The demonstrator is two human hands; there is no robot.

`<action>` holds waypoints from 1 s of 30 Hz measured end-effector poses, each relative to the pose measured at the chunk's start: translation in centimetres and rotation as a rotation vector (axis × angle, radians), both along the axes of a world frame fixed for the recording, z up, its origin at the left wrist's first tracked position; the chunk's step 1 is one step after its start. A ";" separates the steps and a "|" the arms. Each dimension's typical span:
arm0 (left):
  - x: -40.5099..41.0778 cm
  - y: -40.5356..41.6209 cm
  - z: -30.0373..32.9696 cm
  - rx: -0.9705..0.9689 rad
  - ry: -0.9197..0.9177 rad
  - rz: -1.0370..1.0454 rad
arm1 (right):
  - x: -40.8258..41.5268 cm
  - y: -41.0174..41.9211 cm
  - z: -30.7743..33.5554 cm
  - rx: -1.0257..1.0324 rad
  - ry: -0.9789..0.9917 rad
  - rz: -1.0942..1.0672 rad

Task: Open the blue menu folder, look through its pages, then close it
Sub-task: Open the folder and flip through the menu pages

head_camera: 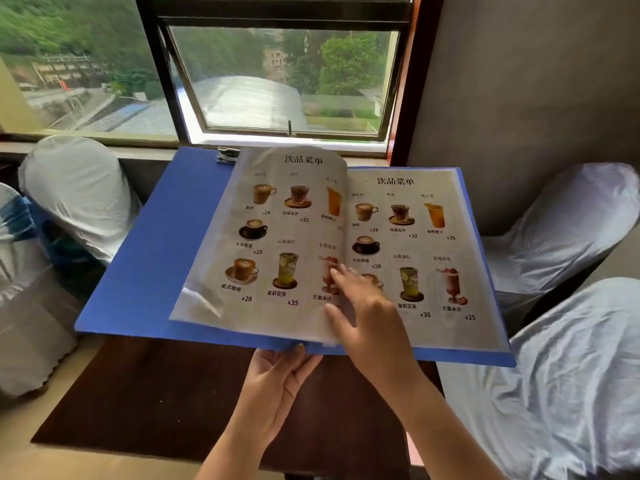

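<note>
Fingers of right hand spread loosely on a lifted plastic-sleeved drinks page, left hand pinching blue menu folder at its near edge above dark table: opened, browsing midway, closing outstanding.

the blue folder looks like matt plastic, its pages shiny, the clip metal, the table dark wood.

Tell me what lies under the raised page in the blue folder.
Under the raised page the folder's blue inside cover shows at the left, with a metal clip at its top. What lies directly beneath the page is hidden. The right hand touches the page's edge.
</note>
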State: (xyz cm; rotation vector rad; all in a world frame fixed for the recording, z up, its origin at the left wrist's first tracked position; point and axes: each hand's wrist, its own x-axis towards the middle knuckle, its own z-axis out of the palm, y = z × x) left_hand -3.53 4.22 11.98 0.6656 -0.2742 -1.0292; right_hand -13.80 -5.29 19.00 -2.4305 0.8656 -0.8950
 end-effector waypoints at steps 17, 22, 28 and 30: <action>0.5 -0.2 -0.4 0.029 0.029 0.002 | -5.6 -4.2 0.8 -0.164 -0.048 -0.458; 0.9 -0.5 -0.9 0.043 0.081 0.018 | -12.4 -8.5 1.0 0.296 -0.063 -0.504; 1.2 -0.7 -1.0 0.064 0.075 0.025 | -15.1 -9.7 -0.5 0.769 -0.330 -0.204; 1.3 -0.7 -1.0 0.064 0.080 0.023 | -15.2 -9.8 -1.0 0.794 -0.372 -0.157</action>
